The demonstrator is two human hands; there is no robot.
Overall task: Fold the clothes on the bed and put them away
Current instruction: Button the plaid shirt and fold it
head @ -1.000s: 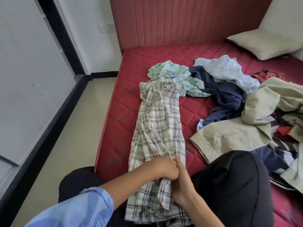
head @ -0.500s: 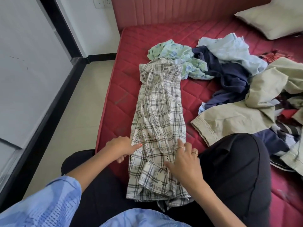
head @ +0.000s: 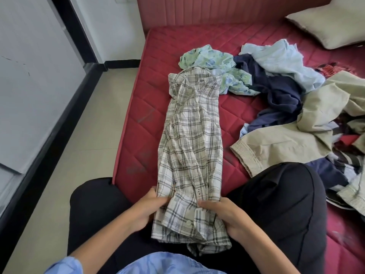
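Note:
A white plaid shirt (head: pixel 190 147) lies folded into a long narrow strip on the red mattress (head: pixel 138 135), its collar far from me and its hem over my lap. My left hand (head: pixel 147 209) grips the shirt's near left edge, thumb on top and fingers under the cloth. My right hand (head: pixel 227 216) grips the near right edge the same way. An unfolded pile lies to the right: a green floral garment (head: pixel 217 64), a light blue shirt (head: pixel 280 60), a navy garment (head: pixel 280 95) and a beige garment (head: pixel 292 139).
A beige pillow (head: pixel 331 24) lies at the far right by the red headboard (head: pixel 217 10). The tiled floor (head: pixel 83 145) runs along the bed's left edge, bounded by a white wall with a black skirting. My knees in black trousers (head: pixel 286 204) flank the shirt.
Both hands have slid down from the shirt's middle to its near end and taken hold of its two side edges. The view has tilted a little lower.

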